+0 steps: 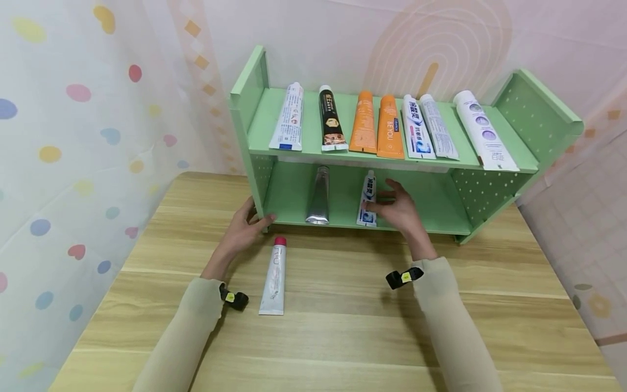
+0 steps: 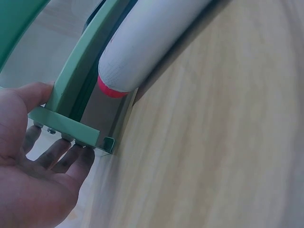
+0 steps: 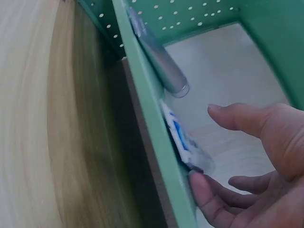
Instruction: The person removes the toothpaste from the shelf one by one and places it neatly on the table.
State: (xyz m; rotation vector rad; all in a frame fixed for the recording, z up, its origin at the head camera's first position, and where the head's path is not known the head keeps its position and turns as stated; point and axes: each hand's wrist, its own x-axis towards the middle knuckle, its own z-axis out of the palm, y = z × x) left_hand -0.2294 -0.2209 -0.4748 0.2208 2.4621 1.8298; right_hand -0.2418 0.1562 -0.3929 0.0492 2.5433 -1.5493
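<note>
Green perforated two-tier shelf (image 1: 436, 207), left end pinched by left hand (image 1: 244, 226). Right hand (image 1: 399, 209): fingers spread, at white-and-blue tube (image 1: 369, 190) (shiny silver tube (image 1: 320, 198) near; pink-capped white tube (image 1: 274, 277) out front).

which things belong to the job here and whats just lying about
In use:
left hand, gripping green shelf
right hand, at lower blue-and-white tube

Seemingly just lying about:
silver tube
red-capped tube on table
seven upper tubes

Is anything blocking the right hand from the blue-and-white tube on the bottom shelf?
No, nothing visible is. The right hand is right by the blue-and-white tube, and the silver tube lies beyond it.
</note>
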